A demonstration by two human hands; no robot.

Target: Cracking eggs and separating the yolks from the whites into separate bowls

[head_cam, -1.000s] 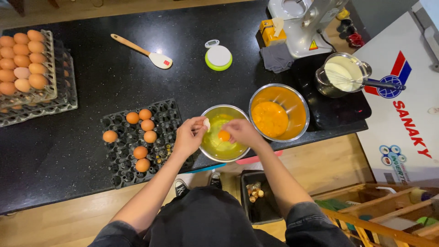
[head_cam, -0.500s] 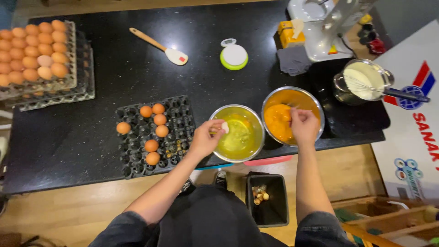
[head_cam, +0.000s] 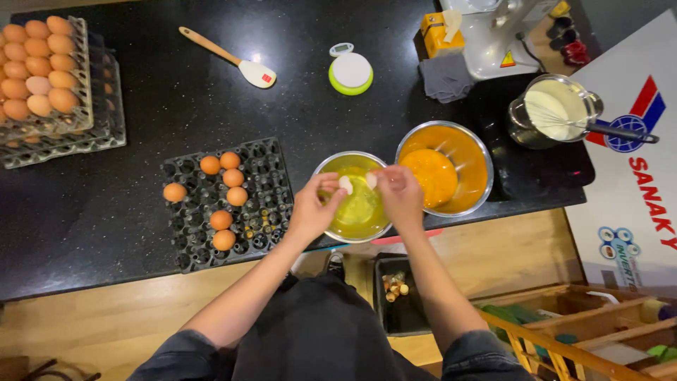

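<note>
Left hand (head_cam: 310, 210): I see it pinching a white eggshell half (head_cam: 345, 185) at its fingertips, over the 9 o'clock side of the steel bowl of egg white (head_cam: 326, 165).
Right hand (head_cam: 400, 197): pinching the second shell half (head_cam: 371, 180), over the same bowl's 2 o'clock rim; the halves sit just apart, side by side.
Yolk bowl (head_cam: 474, 144): at 3 o'clock from the hands, touching the first bowl; my right hand is nearer.
Egg tray (head_cam: 268, 212): black, on the bench (head_cam: 141, 212) at 9 o'clock; my left hand is nearer.
Stacked egg trays (head_cam: 63, 137): far, at 10 o'clock.
</note>
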